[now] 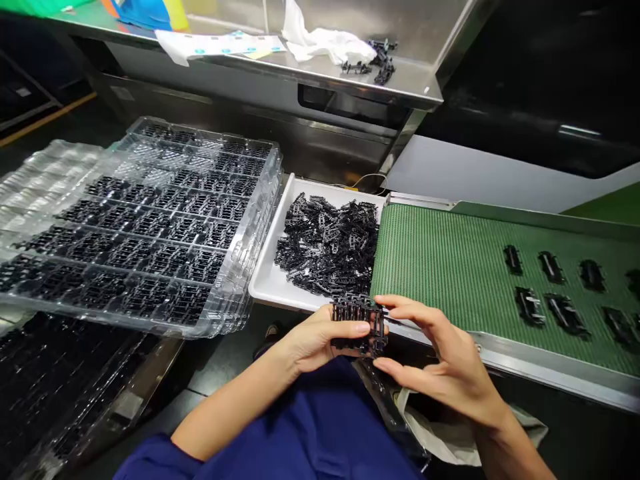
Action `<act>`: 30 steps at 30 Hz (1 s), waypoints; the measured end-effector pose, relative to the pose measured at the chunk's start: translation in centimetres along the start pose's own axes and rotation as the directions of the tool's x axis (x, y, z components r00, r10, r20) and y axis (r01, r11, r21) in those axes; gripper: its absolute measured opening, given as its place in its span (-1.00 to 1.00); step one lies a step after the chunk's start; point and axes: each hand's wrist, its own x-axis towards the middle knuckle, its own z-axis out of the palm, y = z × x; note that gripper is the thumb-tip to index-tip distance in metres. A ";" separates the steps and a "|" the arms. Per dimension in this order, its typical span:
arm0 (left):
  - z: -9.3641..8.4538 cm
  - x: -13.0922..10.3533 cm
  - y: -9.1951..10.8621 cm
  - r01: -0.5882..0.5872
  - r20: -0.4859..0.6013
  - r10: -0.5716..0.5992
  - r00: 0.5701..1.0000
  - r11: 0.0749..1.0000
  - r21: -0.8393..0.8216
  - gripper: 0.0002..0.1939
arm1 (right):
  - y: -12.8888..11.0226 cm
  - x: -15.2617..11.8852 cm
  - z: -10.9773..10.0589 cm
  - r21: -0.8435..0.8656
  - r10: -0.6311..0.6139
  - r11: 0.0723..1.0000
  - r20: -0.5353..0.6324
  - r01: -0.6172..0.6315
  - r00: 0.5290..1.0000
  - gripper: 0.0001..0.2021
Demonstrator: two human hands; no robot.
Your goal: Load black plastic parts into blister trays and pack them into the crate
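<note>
The black moulded plastic frame (358, 325) looks matt and ribbed. The stacked clear plastic blister trays (150, 220) are glossy. The white plastic tray (273, 280) is smooth. The green conveyor belt (450, 273) is finely textured; the brushed steel worktop (400, 77) carries soft white cloth (325, 41).

The person wears a deep blue garment (320, 427) of smooth, plain cloth, seen over the lap and at the lower left edge of the view. Both forearms are bare from the elbow down, with no sleeves reaching them. The left hand (313, 340) and right hand (445, 363) carry no gloves, rings or watch.
</note>
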 end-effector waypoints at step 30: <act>-4.2 -10.8 4.3 -0.462 0.046 0.826 0.562 0.268 0.846 -0.56 | -2.0 11.7 12.4 0.794 -0.018 0.584 0.223 -0.170 0.975 -0.59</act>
